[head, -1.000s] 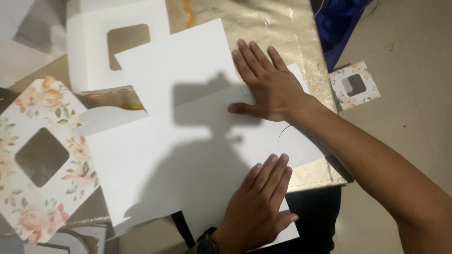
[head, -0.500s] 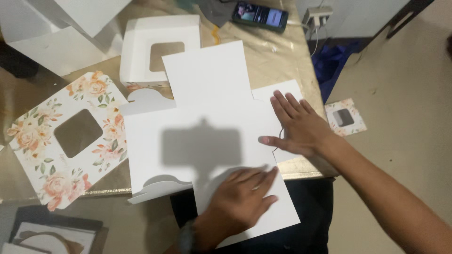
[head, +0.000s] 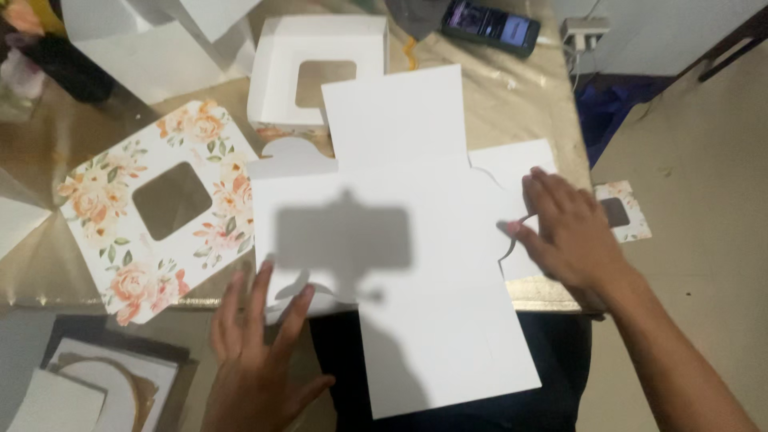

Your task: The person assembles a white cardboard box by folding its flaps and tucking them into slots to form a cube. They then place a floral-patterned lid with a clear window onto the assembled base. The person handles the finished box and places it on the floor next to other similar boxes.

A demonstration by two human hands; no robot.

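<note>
A large white die-cut cardboard sheet (head: 416, 240), shaped like an unfolded box, lies flat on the gold-covered table (head: 496, 88) and hangs over the near edge. My right hand (head: 564, 236) rests on its right flap, fingers together, thumb by the curved tab. My left hand (head: 260, 352) has its fingers spread at the sheet's lower left corner, fingertips touching the small curved tab there. Neither hand grips anything.
A floral-printed box blank with a square window (head: 152, 212) lies left of the sheet. A folded white window box (head: 316, 68) stands behind. A phone (head: 490, 24) sits at the far edge. A small floral card (head: 624, 210) lies on the floor right. More cardboard lies lower left (head: 104, 380).
My left hand has slid from the sheet's lower middle to its lower left corner. My right hand shifted slightly toward the right flap's edge. The view moved.
</note>
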